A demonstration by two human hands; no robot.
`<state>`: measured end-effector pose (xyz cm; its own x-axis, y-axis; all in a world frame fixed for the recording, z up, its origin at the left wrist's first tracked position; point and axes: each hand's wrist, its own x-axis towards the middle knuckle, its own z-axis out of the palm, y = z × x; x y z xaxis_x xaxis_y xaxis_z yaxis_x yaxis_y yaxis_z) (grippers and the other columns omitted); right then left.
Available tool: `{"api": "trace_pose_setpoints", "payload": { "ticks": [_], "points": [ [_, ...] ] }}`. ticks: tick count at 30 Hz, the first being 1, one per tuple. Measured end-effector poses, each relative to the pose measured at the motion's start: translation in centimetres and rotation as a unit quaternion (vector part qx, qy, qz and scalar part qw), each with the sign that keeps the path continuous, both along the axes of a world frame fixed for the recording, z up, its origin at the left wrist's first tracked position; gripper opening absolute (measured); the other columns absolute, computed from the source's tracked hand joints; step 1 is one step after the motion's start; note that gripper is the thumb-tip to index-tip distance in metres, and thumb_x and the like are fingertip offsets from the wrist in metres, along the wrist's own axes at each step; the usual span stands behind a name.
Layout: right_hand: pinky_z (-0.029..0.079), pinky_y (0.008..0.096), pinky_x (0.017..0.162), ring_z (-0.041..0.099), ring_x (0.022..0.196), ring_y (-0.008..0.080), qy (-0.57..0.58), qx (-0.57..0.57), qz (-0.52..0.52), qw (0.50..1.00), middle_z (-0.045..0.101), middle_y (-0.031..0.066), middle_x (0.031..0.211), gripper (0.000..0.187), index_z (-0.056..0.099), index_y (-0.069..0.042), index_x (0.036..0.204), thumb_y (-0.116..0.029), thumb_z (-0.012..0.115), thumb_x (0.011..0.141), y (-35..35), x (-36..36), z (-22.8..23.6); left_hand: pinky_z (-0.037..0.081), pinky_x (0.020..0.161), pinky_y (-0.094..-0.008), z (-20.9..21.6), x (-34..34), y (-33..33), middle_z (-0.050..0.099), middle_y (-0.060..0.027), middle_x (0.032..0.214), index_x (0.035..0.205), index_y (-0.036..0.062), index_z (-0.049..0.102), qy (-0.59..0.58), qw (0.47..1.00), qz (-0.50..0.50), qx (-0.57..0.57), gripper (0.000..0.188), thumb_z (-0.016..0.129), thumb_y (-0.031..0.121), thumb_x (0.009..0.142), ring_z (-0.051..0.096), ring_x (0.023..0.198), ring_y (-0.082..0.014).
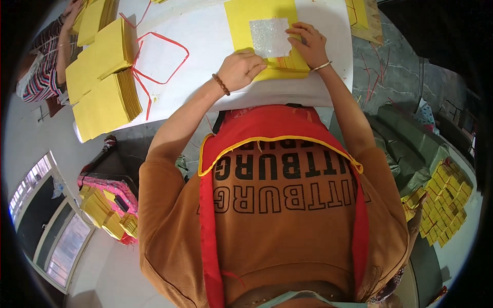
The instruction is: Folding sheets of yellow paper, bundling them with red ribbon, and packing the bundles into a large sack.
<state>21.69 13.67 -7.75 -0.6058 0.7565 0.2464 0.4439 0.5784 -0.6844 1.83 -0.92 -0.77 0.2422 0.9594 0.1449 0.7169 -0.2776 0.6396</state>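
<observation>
On the white table in front of me lies a yellow paper sheet (240, 23) with a silver foil rectangle (269, 37) in its middle. Its near edge is turned up into a fold. My left hand (240, 71), a brown bead bracelet at its wrist, is closed on the left end of that fold, thumb and fingers pinching the paper. Over the right side of the sheet rests my right hand (310, 45), fingers bent and apart, tips touching by the foil's right edge. A pale band circles that wrist.
Stacks of yellow paper (105, 95) cover the table's left end, beside loose red strips (187, 54). At upper left another person's arm (62, 46) reaches to a stack. Yellow paper on a board (363, 18) stands at upper right. Bundled yellow pieces (444, 203) pile up at lower right.
</observation>
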Motion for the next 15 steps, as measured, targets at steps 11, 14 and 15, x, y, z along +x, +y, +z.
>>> {"api": "trace_pose_setpoints", "payload": {
  "ticks": [11, 14, 15],
  "points": [
    [0.034, 0.0353, 0.089, 0.053, 0.099, 0.0163, 0.117, -0.202, -0.030, 0.972, 0.058, 0.0015, 0.107, 0.025, 0.066, -0.017, 0.099, -0.032, 0.059, 0.079, -0.2, 0.4, 1.0, 0.045, 0.058, -0.0299, -0.6, -0.8, 1.2, 0.060, -0.0075, 0.066, 0.084, 0.0046, 0.062, -0.136, 0.972, 0.065, -0.183, 0.015, 0.054, 0.017, 0.080, 0.056, 0.058, -0.0196],
    [0.040, 0.0335, 0.085, 0.054, 0.099, 0.0200, 0.196, -0.343, -0.040, 0.918, 0.060, 0.0086, 0.103, 0.028, 0.065, -0.011, 0.100, -0.028, 0.059, 0.080, -1.6, 1.7, 2.5, 0.042, 0.055, -0.0247, -0.3, -1.1, 1.4, 0.056, -0.0027, 0.066, 0.087, -0.0003, 0.061, -0.155, 0.962, 0.077, -0.211, 0.017, 0.055, 0.016, 0.085, 0.049, 0.058, -0.0087],
    [0.043, 0.0323, 0.083, 0.054, 0.100, 0.0220, 0.173, -0.321, -0.022, 0.931, 0.060, 0.0119, 0.100, 0.029, 0.064, -0.008, 0.101, -0.026, 0.061, 0.079, -2.0, 2.0, 2.9, 0.042, 0.058, -0.0236, -0.2, -1.2, 1.4, 0.056, -0.0022, 0.067, 0.091, -0.0009, 0.061, -0.173, 0.956, 0.077, -0.225, 0.020, 0.055, 0.018, 0.087, 0.048, 0.060, -0.0085]
  ]
}}
